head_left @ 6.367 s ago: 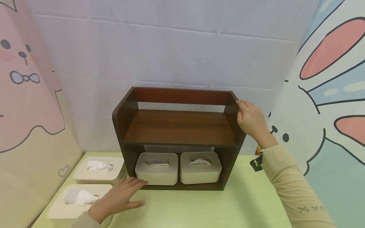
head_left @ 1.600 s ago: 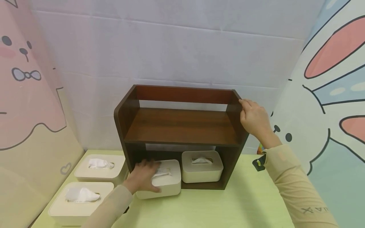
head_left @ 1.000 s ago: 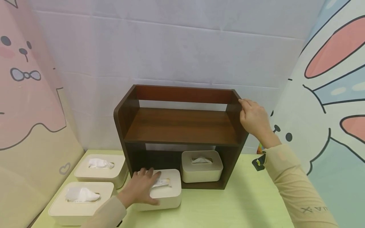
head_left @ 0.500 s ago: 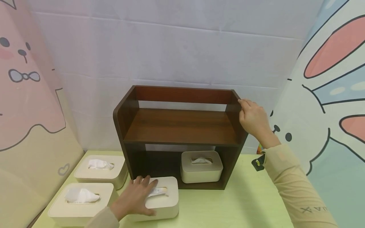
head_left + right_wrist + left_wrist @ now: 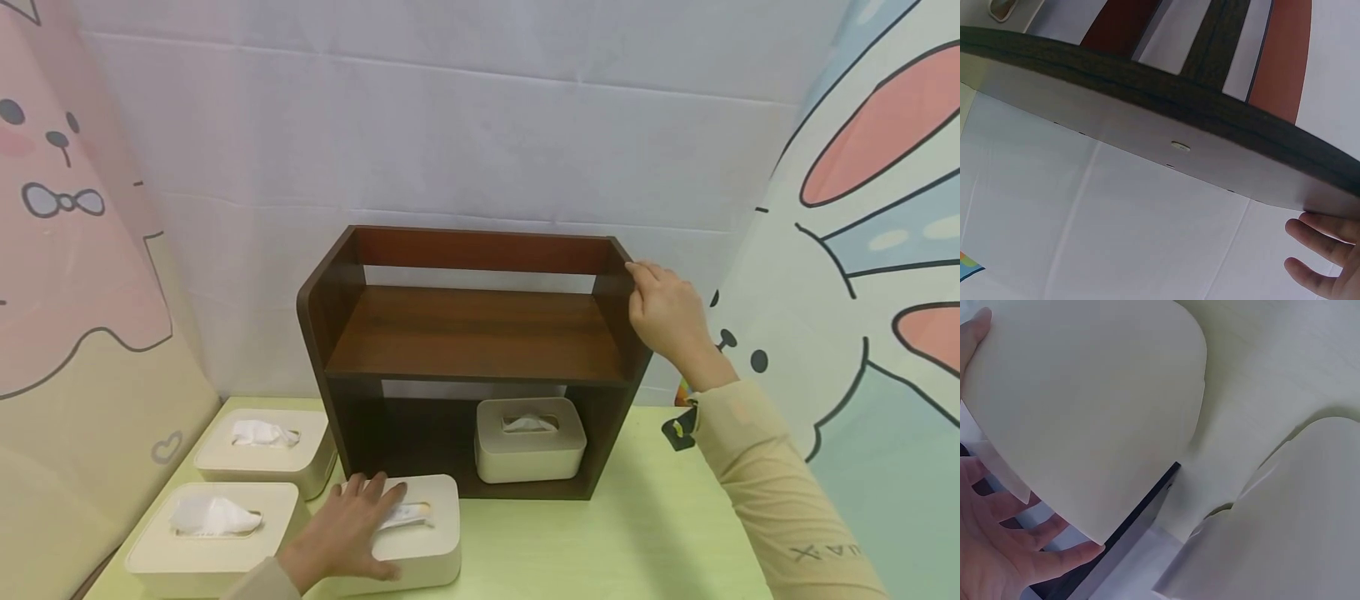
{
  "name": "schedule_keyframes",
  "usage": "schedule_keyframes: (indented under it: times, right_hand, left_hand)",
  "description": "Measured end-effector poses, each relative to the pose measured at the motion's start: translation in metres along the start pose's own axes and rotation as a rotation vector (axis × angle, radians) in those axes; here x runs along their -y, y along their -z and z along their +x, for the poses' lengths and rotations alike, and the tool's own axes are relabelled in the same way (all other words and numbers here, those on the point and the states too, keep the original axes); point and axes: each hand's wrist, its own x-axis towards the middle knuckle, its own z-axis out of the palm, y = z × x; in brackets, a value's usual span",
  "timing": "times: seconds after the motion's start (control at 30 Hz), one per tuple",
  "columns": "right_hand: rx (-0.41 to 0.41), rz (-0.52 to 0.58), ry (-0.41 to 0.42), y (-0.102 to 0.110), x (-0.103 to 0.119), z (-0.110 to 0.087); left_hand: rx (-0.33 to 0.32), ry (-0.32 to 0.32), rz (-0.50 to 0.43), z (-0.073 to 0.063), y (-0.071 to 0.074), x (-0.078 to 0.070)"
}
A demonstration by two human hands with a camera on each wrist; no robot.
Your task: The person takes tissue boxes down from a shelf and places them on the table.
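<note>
In the head view my left hand (image 5: 337, 533) spreads over a cream tissue box (image 5: 423, 537) on the table in front of the dark wooden desktop shelf (image 5: 480, 333). It grips the box across its width; the left wrist view shows the box's end (image 5: 1097, 412) between thumb and fingers. A white packet or tissue shows in the slot, partly behind my fingers. My right hand (image 5: 670, 317) holds the top of the shelf's right side panel. In the right wrist view, some fingers (image 5: 1319, 240) lie along that panel's outer face. A second tissue box (image 5: 530, 442) sits on the lower shelf's right half.
Two more cream tissue boxes stand left of the shelf, one farther back (image 5: 258, 442) and one nearer (image 5: 210, 533). The pale green table (image 5: 555, 550) extends in front. A small black object (image 5: 678, 429) is at the right. Cartoon-printed curtains hang at both sides.
My left hand has drawn the left tissue box out of the lower shelf, toward me and slightly left onto the table. The right hand has stayed on the shelf's side panel.
</note>
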Motion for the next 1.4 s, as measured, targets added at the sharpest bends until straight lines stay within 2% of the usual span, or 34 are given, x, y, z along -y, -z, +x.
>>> schedule_keyframes:
  times: [0.2, 0.5, 0.6, 0.87, 1.07, 1.23, 1.4]
  right_hand:
    - [0.017, 0.004, -0.010, 0.001, 0.000, -0.001]
    - [0.032, -0.001, -0.018, 0.001, -0.001, -0.001]
    - [0.031, -0.003, -0.018, 0.000, -0.001, -0.001]
    - [0.033, 0.008, -0.022, 0.001, 0.000, -0.002]
    - [0.043, 0.004, -0.030, 0.001, -0.001, -0.003]
    - [0.040, -0.001, -0.029, 0.002, -0.002, -0.003]
    - [0.023, 0.000, -0.023, 0.001, -0.003, -0.004]
  left_hand:
    - [-0.001, -0.018, -0.032, -0.004, 0.000, 0.002]
    - [-0.015, -0.058, -0.024, -0.010, -0.001, 0.007]
    - [0.014, -0.051, -0.038, -0.011, 0.000, 0.008]
    - [0.140, -0.007, -0.113, -0.008, 0.008, 0.008]
    - [0.183, 0.000, -0.161, 0.002, 0.017, 0.008]
    - [0.216, 0.016, -0.197, 0.017, 0.028, 0.006]
    - [0.234, 0.022, -0.205, 0.032, 0.034, -0.003]
